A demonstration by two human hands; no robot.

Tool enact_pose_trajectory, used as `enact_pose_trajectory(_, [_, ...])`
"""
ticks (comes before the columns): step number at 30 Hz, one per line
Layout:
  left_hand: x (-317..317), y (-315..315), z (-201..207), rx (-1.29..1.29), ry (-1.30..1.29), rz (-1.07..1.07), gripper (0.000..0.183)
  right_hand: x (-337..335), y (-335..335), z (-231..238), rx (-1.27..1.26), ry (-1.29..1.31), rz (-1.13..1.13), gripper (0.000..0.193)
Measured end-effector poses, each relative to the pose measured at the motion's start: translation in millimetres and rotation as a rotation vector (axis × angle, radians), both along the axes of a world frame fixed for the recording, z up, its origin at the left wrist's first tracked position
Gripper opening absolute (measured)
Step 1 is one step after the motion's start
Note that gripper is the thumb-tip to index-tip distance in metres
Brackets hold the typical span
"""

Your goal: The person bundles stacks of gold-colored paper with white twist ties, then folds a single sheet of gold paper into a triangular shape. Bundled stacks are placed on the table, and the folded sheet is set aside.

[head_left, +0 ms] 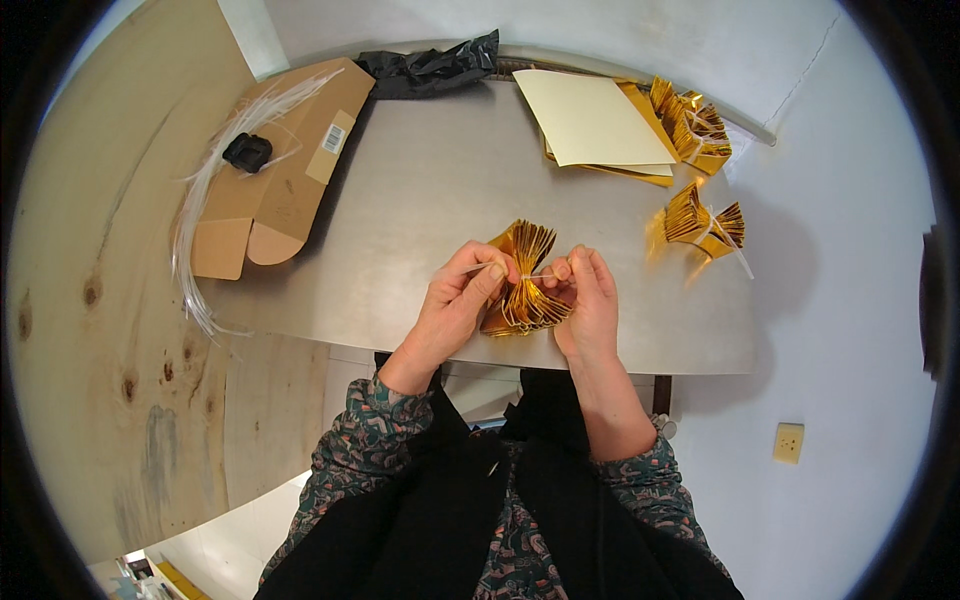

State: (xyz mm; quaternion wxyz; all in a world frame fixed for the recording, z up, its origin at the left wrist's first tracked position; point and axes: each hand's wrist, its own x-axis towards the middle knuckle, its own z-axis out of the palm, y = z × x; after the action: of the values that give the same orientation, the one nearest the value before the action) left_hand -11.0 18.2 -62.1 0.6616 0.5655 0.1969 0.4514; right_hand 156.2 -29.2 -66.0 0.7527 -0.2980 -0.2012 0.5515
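Observation:
A pleated bundle of gold foil paper (524, 308) stands near the table's front edge, its folds fanning out above and below a pinched waist. A thin whitish tie (527, 277) runs around that waist. On the bundle's left side my left hand (455, 305) is closed, thumb against forefinger, on one end of the tie. At the right, my right hand (592, 305) pinches the other end with curled fingers, its palm close beside the folds. Part of the bundle is hidden behind my left fingers.
A cardboard box (285, 200) at the left carries long whitish strands (212, 180) and a small black object (248, 152). Far right are cream and gold sheets (595, 120) and tied gold bundles (700, 140), with another tied bundle (690, 222) nearer. A black plastic bag (430, 72) lies at the back.

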Motion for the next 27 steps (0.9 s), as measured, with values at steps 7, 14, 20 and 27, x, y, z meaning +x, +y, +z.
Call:
enact_pose_trajectory(7, [-1.7, -2.3, 7.3, 0.129, 0.151, 0.009, 0.016, 0.6, -2.3, -3.1, -0.004, -0.025, -0.021, 0.021])
enact_pose_trajectory(14, [-8.6, 6.6, 38.2, 0.514, 0.583, 0.109, 0.01, -2.6, 1.7, -2.0, -0.018, -0.149, -0.015, 0.021])
enact_pose_trajectory(20, [-4.5, 4.3, 51.1, 0.56, 0.733, 0.226, 0.01, 14.8, -10.1, 11.4, 0.074, -0.559, -0.015, 0.015])
enact_pose_trajectory(27, [-1.5, 5.0, 62.7, 0.678, 0.859, 0.208, 0.012, 21.0, -18.6, 29.2, 0.213, -0.746, 0.164, 0.008])
